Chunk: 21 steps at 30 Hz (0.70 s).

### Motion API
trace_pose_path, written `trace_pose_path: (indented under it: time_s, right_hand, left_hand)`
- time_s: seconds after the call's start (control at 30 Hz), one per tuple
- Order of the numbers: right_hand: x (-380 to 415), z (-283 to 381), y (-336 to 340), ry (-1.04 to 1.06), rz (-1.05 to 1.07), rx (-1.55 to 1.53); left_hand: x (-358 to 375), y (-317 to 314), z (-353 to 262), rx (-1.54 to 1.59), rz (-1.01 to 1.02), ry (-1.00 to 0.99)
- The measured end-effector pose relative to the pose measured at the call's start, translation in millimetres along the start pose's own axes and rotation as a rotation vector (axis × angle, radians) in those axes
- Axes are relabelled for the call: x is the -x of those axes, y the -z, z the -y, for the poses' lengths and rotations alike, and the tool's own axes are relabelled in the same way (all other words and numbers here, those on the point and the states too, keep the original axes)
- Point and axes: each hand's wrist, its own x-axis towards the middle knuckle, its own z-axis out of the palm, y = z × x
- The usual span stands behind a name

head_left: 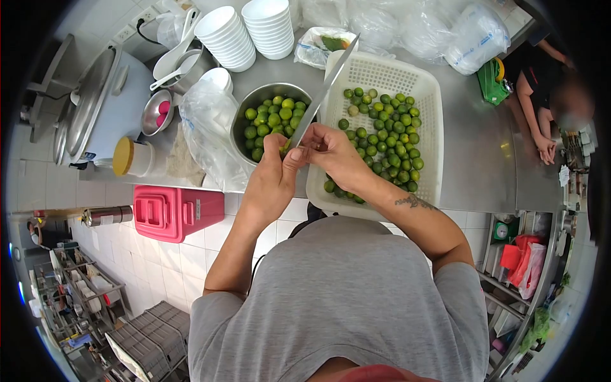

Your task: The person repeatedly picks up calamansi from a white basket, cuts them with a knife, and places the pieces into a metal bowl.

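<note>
A long knife (pixel 328 86) slants up and away, its tip over the white basket's far edge. Its lower end lies between my two hands, with the handle hidden; my right hand (pixel 336 153) is closed on it. My left hand (pixel 272 179) is closed in a pinch on a lime (pixel 284 145), mostly covered by fingers and blade. Both hands meet above the near edge of a steel bowl (pixel 237 135) heaped with green limes (pixel 273 118). Under my right forearm sits a white perforated basket (pixel 431 95) with many more limes (pixel 388 130) inside.
Stacked white bowls (pixel 223 38), a plastic bag (pixel 207 127) and a yellow-lidded tub (pixel 124 156) stand on the steel counter (pixel 474 140). A pink bin (pixel 167 213) is below at left. At right, another person's hands (pixel 545 148) rest by the counter.
</note>
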Motion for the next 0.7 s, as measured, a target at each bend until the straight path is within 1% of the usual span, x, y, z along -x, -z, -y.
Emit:
trace_pose_path:
  time_s: [0.1, 0.2, 0.23, 0.3, 0.33, 0.37, 0.43, 0.47, 0.53, 0.57, 0.67, 0.7]
  right_hand:
    - [-3, 2, 1, -0.008, 0.04, 0.07]
    - [-7, 21, 10, 0.022, 0.081, 0.16]
    - [-7, 32, 17, 0.056, 0.025, 0.271]
    - [-17, 36, 58, 0.045, -0.103, 0.426]
    - [-21, 30, 83, 0.016, -0.178, 0.597]
    - [-26, 21, 109, 0.067, -0.18, 0.9]
    - [-24, -6, 141, 0.069, -0.043, 1.071]
    - [-23, -12, 149, 0.071, 0.021, 1.155]
    - [-26, -13, 148, -0.01, 0.142, 1.197]
    - [-27, -14, 147, -0.053, 0.208, 1.213]
    - [-27, -16, 142, -0.055, 0.127, 1.262]
    - [-26, -10, 139, -0.133, 0.045, 1.002]
  left_hand:
    - [1, -1, 5, 0.097, -0.025, -0.019]
    - [1, 11, 1, 0.122, -0.011, 0.129]
    - [1, 15, 2, 0.125, -0.053, 0.127]
    - [-1, 21, 4, 0.135, -0.136, 0.119]
    - [-2, 25, 8, 0.125, -0.157, 0.144]
    - [-3, 28, 12, 0.116, -0.179, 0.171]
    - [-5, 32, 14, 0.082, -0.214, 0.251]
    - [-6, 32, 21, 0.074, -0.223, 0.233]
    - [-9, 30, 32, 0.06, -0.241, 0.199]
    - [-9, 29, 36, 0.044, -0.257, 0.22]
    - [-10, 31, 24, 0.011, -0.281, 0.294]
    - [-10, 32, 21, 0.011, -0.276, 0.324]
